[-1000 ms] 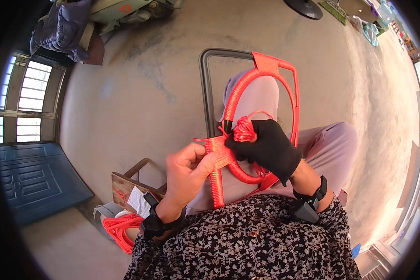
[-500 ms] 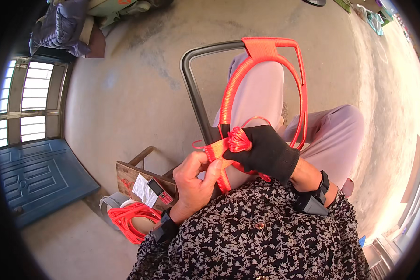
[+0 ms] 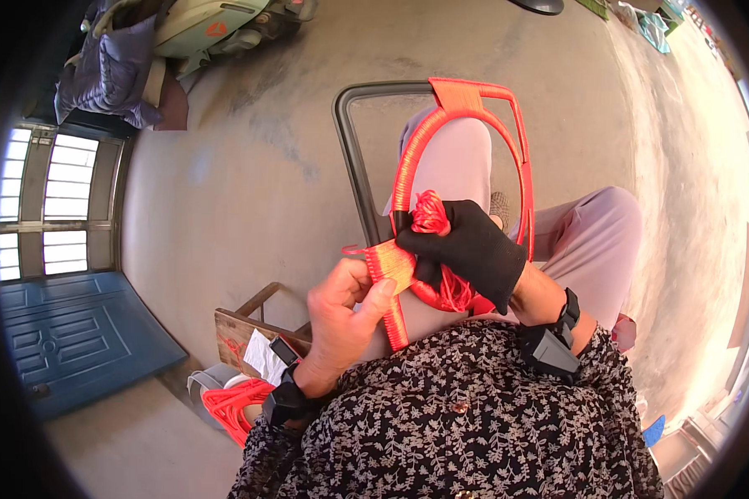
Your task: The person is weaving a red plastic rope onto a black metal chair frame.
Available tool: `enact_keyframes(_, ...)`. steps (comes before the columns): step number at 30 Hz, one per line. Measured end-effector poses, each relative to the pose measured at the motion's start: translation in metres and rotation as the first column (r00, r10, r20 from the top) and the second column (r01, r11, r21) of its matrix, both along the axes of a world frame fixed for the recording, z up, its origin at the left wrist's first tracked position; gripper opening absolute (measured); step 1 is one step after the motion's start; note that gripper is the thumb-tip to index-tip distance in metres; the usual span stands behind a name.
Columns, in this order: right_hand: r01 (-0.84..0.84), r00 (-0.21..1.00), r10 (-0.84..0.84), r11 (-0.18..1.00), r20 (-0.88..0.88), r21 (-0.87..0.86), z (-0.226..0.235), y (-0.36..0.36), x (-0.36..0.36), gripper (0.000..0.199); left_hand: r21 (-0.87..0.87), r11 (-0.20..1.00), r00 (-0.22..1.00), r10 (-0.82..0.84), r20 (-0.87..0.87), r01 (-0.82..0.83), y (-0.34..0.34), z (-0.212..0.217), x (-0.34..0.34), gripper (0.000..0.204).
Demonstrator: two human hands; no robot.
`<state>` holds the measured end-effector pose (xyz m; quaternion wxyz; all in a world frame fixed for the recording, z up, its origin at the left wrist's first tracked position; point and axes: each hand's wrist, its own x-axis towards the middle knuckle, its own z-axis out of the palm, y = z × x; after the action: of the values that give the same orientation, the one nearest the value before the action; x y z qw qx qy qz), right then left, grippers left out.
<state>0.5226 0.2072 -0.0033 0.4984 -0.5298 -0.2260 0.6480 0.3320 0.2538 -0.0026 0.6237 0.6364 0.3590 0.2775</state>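
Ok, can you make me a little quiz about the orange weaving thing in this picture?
1. True or false: the right hand wears a black glove.
2. What does the bare left hand pinch? A) the flat woven orange strip B) the wooden crate C) the blue door
3. Fill in: the right hand grips a small bundle of orange ____ against the wrapped frame.

Key: 1 true; 2 A; 3 cord.
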Motion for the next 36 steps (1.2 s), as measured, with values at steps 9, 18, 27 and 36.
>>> enact_keyframes(9,-0.030,0.998,0.030,0.999,-0.055,-0.013,-0.001,-0.006,-0.003,0.021,-0.004,0.995,0.995,0.096,-0.030,-0.096,0.013,0.011,0.008,0.012)
enact_keyframes(18,-0.051,0.992,0.051,0.999,0.118,-0.006,-0.002,-0.004,-0.009,0.022,0.025,0.977,0.977,0.211,-0.029,-0.210,0.006,-0.001,0.004,0.012)
enact_keyframes(27,0.164,0.887,-0.230,0.967,0.399,0.194,-0.006,-0.008,0.002,0.025,-0.180,0.975,0.979,0.154,0.135,-0.128,0.024,-0.014,0.013,0.013)
enact_keyframes(36,0.010,0.756,-0.225,0.943,0.614,0.332,0.014,-0.003,0.011,0.023,-0.340,0.937,0.942,0.037,0.333,0.083,0.034,-0.018,0.015,0.021)
